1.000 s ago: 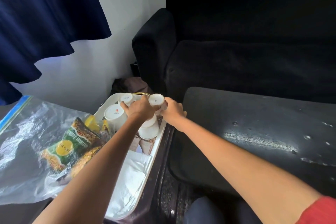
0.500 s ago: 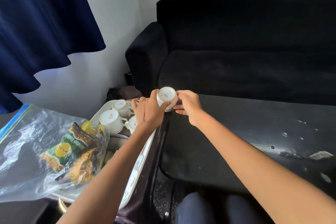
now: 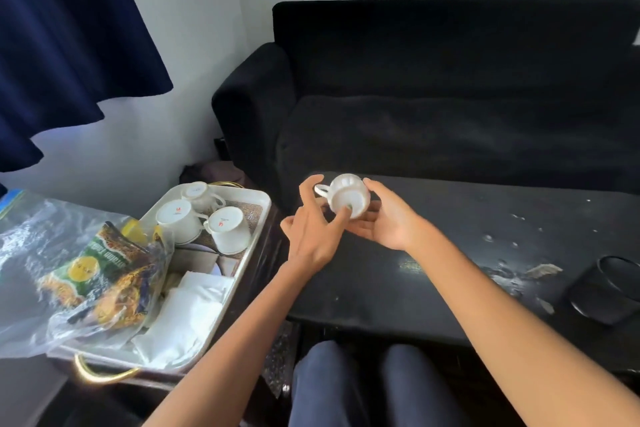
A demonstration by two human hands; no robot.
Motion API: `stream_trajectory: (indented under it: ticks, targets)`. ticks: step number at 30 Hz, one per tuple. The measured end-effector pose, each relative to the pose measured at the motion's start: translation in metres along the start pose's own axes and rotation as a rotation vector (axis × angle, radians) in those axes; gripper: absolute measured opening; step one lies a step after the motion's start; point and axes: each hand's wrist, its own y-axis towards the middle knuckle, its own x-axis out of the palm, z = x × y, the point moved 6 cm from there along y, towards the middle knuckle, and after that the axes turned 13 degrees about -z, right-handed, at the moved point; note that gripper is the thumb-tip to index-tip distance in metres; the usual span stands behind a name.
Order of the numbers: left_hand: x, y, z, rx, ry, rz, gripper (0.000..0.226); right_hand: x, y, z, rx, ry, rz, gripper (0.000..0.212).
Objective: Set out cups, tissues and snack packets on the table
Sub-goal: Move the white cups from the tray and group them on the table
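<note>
White cup point(image 3: 348, 196) lies tipped at frame centre, base toward the camera, cradled by the right hand point(image 3: 384, 222) above the dark table point(image 3: 433, 274). Left hand point(image 3: 311, 229) (fingers spread, grasping nothing) touches its base; righting it comes before setting down.

White cup point(image 3: 348, 196): now carried clear of tray point(image 3: 258, 215), held over table point(image 3: 450, 253), tipped sideways; 3 cups left in tray.

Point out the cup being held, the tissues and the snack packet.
held cup point(image 3: 347, 196), head view, on its upturned base.
tissues point(image 3: 187, 315), head view, on the top white sheet.
snack packet point(image 3: 86, 267), head view, on its green front.
</note>
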Motion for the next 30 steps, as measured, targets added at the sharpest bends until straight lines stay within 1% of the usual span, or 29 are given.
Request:
stream_trajectory:
  ticks: [2, 4, 6, 7, 8, 9, 11, 12, 13, 16, 18, 21, 24, 30]
  targets:
    - [0.011, -0.001, -0.008, -0.104, -0.206, -0.018, 0.062, -0.012, -0.008, 0.0, -0.019, -0.026, -0.038, 0.048]
    - [0.024, 0.001, -0.017, -0.219, -0.391, -0.07, 0.072, -0.023, -0.016, 0.0, -0.03, -0.069, -0.066, 0.044]
    - [0.036, 0.005, -0.022, -0.281, -0.52, -0.14, 0.08, -0.034, -0.023, 0.0, -0.037, -0.097, -0.094, 0.037]
    - [0.04, 0.006, -0.022, -0.293, -0.544, -0.176, 0.08, -0.039, -0.027, 0.0, -0.038, -0.109, -0.118, 0.034]
    - [0.044, 0.006, -0.022, -0.296, -0.545, -0.213, 0.077, -0.043, -0.031, 0.0, -0.04, -0.123, -0.143, 0.032]
    - [0.046, 0.006, -0.021, -0.281, -0.533, -0.258, 0.069, -0.046, -0.034, 0.0, -0.043, -0.14, -0.162, 0.03]
    - [0.054, 0.008, -0.02, -0.207, -0.491, -0.361, 0.045, -0.053, -0.04, -0.001, -0.058, -0.202, -0.175, 0.031]
    - [0.058, 0.009, -0.02, -0.178, -0.482, -0.409, 0.038, -0.057, -0.042, -0.001, -0.065, -0.24, -0.176, 0.033]
    - [0.063, 0.008, -0.021, -0.172, -0.484, -0.449, 0.037, -0.06, -0.045, -0.001, -0.068, -0.278, -0.181, 0.035]
    - [0.072, 0.009, -0.028, -0.172, -0.447, -0.504, 0.046, -0.07, -0.049, 0.002, -0.051, -0.394, -0.189, 0.039]
    - [0.078, 0.012, -0.033, -0.159, -0.401, -0.514, 0.046, -0.077, -0.05, 0.006, -0.029, -0.469, -0.163, 0.046]
    - [0.086, 0.017, -0.037, -0.122, -0.278, -0.521, 0.051, -0.086, -0.05, 0.012, -0.007, -0.645, -0.076, 0.058]
    - [0.094, 0.021, -0.042, -0.117, -0.137, -0.501, 0.058, -0.093, -0.047, 0.018, -0.033, -0.76, 0.006, 0.062]
    - [0.113, 0.019, -0.054, -0.124, -0.12, -0.485, 0.059, -0.101, -0.04, 0.031, -0.116, -0.867, 0.041, 0.066]
